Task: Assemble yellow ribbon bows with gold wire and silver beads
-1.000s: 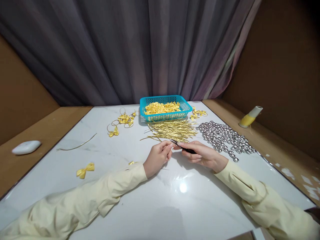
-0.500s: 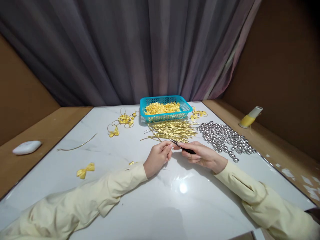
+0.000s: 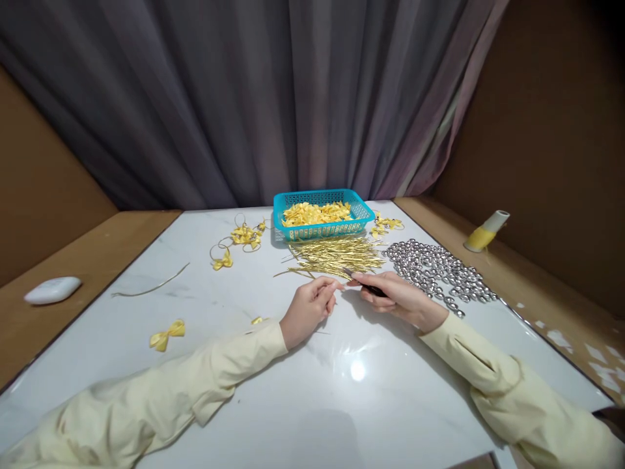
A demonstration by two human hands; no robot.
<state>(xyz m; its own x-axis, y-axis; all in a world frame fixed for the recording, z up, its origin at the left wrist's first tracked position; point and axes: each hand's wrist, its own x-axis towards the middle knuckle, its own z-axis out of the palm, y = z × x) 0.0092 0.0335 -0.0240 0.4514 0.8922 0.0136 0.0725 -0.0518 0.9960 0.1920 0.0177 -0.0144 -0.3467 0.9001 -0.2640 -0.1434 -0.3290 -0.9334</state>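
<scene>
The right hand (image 3: 398, 296) curls around a black-handled tool (image 3: 375, 289). The left hand (image 3: 312, 303) is pinched closed, its contents indiscernible. Gold wires (image 3: 342, 255) lie just beyond both.

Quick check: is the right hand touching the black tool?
Touching. The head view shows the right hand gripping the black tool, with its fingers curled around it.

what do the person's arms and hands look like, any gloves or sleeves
Both arms wear long, loose, pale-yellow fabric sleeves, the left sleeve and right sleeve both creased and reaching the wrist. The right one shows a dark slit or fold near its cuff. The left hand and right hand are bare, without gloves.
</scene>
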